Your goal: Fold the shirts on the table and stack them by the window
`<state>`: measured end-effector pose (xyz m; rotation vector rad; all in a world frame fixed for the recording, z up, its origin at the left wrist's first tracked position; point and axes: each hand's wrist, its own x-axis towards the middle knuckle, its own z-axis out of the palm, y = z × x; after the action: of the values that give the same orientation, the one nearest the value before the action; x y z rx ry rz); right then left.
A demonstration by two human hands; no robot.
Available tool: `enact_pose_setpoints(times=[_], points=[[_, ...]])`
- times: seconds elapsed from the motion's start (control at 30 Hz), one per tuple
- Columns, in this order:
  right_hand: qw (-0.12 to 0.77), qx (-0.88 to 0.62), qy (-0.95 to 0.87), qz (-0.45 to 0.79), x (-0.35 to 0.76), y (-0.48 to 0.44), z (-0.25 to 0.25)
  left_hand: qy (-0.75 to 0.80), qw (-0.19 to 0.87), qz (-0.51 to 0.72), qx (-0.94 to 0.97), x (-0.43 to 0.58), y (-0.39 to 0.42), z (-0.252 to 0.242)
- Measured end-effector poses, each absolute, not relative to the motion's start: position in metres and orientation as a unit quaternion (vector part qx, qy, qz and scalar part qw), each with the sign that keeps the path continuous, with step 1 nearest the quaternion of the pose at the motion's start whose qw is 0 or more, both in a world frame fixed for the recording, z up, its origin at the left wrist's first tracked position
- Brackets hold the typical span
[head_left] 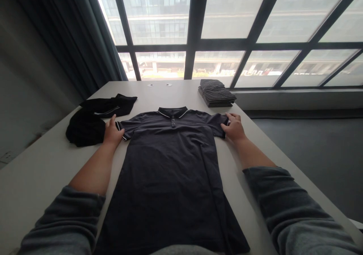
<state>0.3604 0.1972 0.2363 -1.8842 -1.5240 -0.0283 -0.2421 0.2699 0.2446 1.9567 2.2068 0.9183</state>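
Note:
A dark grey polo shirt (172, 172) lies spread front side up, its black white-edged collar at the far end and its hem close to my body. At the left sleeve's cuff, my left hand (112, 131) has the edge between thumb and fingers. My right hand (235, 127) pinches the cuff of the sleeve on the right. Both sleeves are stretched outward. A long crease runs down the right side of the shirt body. Part of each hand's grip is hidden behind the fingers.
The shirt lies on a white table (34, 194). Crumpled black clothes (87, 126) lie beyond my left hand. A stack of folded striped and dark clothes (217, 93) sits at the far right edge. Windows (159, 17) and a dark curtain (76, 32) stand behind.

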Motion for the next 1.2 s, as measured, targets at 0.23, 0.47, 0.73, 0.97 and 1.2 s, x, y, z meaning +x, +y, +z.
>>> enact_pose_setpoints(times=[0.23,0.47,0.73,0.97,1.2], points=[[0.361,-0.736,-0.57,0.041,0.369,0.202,0.23,0.751,0.015,0.179,0.636,-0.243,0.275,0.245],[0.392,-0.735,-0.55,0.062,0.37,0.2,0.232,0.77,0.0,0.145,0.621,-0.241,0.276,0.246],[0.544,-0.682,-0.448,0.194,0.358,0.201,0.232,0.766,0.011,0.161,0.622,-0.239,0.271,0.248],[0.589,-0.642,-0.371,0.321,0.354,0.204,0.234,0.738,-0.001,0.219,0.638,-0.237,0.269,0.25],[0.402,-0.732,-0.53,0.146,0.348,0.195,0.236,0.712,-0.013,0.257,0.654,-0.238,0.274,0.249]])
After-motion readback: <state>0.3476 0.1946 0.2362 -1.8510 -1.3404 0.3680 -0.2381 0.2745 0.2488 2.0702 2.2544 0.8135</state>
